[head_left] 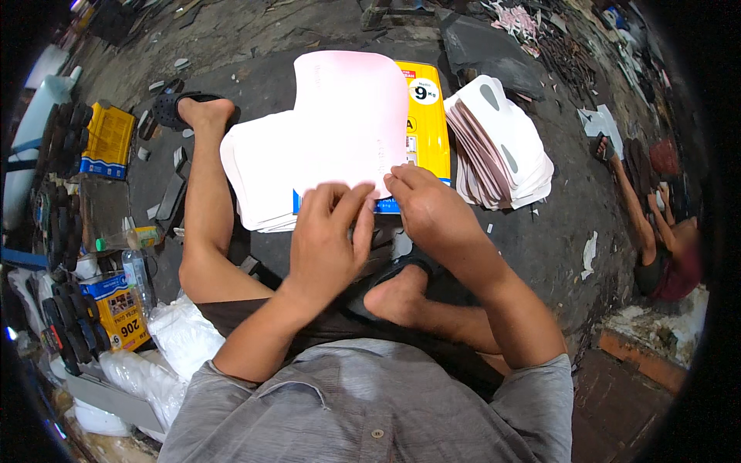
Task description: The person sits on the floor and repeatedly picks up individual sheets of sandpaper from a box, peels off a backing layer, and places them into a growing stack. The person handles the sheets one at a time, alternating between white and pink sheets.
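Observation:
A thin pale pink sheet with rounded corners [351,116] lies over a yellow and blue tin [428,123] in front of me. My left hand [328,239] is at the sheet's near edge, its fingers curled and its thumb and forefinger closed at the rim. Beside it, my right hand [432,204] pinches the sheet's near right corner. To the left, a stack of white rounded sheets [258,170] is partly under the pink one. On the right stands a fanned stack of similar white sheets [502,147], the top one marked with grey teardrop shapes.
My bent legs frame the work, with a dark clog [181,108] on the left foot. Yellow tins [108,139], a clear plastic bottle [136,274] and white plastic bags [181,332] crowd the left. Another person [671,255] sits far right. Scraps [517,23] litter the far floor.

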`<state>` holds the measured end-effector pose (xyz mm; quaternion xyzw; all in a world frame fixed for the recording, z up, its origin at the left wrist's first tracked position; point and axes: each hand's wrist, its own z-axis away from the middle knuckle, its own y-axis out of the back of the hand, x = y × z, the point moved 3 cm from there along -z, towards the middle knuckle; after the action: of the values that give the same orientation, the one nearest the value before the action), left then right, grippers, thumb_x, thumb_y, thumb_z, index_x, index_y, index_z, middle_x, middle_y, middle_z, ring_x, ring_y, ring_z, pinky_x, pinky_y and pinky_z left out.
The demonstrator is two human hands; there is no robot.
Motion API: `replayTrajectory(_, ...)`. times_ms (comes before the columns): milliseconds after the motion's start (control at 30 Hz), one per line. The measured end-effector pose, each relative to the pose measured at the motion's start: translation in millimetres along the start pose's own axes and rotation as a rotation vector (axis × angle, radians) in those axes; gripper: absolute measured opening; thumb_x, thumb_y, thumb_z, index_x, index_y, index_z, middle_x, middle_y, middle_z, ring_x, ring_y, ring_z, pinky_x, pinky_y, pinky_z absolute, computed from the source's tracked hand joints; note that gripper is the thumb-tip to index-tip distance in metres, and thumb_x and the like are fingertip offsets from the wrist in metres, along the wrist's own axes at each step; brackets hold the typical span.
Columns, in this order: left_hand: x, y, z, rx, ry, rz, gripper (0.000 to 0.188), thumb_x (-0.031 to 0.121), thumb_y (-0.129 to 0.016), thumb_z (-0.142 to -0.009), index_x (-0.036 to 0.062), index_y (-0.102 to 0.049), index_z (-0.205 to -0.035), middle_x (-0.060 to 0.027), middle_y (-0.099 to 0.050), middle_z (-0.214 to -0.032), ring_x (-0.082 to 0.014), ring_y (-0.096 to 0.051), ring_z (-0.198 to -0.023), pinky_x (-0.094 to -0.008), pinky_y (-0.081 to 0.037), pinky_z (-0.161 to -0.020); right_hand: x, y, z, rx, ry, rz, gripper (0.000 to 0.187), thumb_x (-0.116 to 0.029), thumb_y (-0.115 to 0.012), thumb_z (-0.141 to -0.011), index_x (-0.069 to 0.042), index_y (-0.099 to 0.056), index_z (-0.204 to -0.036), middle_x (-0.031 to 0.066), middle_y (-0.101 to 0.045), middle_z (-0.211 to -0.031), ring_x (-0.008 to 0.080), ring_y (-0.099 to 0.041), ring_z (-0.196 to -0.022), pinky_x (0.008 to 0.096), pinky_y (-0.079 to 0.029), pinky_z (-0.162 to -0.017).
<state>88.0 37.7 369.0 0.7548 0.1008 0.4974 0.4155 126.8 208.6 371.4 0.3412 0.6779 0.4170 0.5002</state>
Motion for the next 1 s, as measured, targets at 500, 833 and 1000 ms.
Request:
replayTrajectory(500,2.0,16.1,-57.8,0.223,-0.340,-0.335,0.037,0.015,-0.066,-0.088,0.0125,-0.071,-0.125,-0.0090,-0.065,-0.110,-0.0304,-0.062,-0.100,-0.0427,-0.049,-0.082,3.1,0.2,2.4,0.125,-0.292,-0.163,0.025,-0.008,-0.061,-0.099,-0.002,-0.072,-0.121,0.0219,-0.073,-0.113,0.0398,-0.071,-0.108,0.0479,-0.056,-0.096)
replayTrajectory(833,-93.0,-156.8,93.6,-0.507,-0.111,0.014,0.026,0.005,-0.063,-0.085,0.0003,-0.068,-0.110,-0.0232,-0.068,-0.101,-0.0438,-0.067,-0.099,-0.0509,-0.057,-0.086,-57.0,181.2,-46.3,0.802,-0.081,-0.358,0.021,-0.022,-0.068,-0.102,-0.002,-0.070,-0.105,0.0078,-0.069,-0.074,0.0103,-0.066,-0.065,0.0261,-0.054,-0.057)
replayTrajectory(1000,-95.6,-179.0,79.8,-0.357,0.046,-0.025,0.027,0.009,-0.059,-0.091,-0.0037,-0.061,-0.115,-0.0256,-0.068,-0.104,-0.0435,-0.069,-0.098,-0.0475,-0.060,-0.083,-59.3,192.6,-108.0,0.168,-0.495,-0.104,0.035,-0.028,-0.068,-0.103,0.000,-0.073,-0.084,0.0081,-0.067,-0.065,0.0115,-0.064,-0.055,0.0248,-0.052,-0.049)
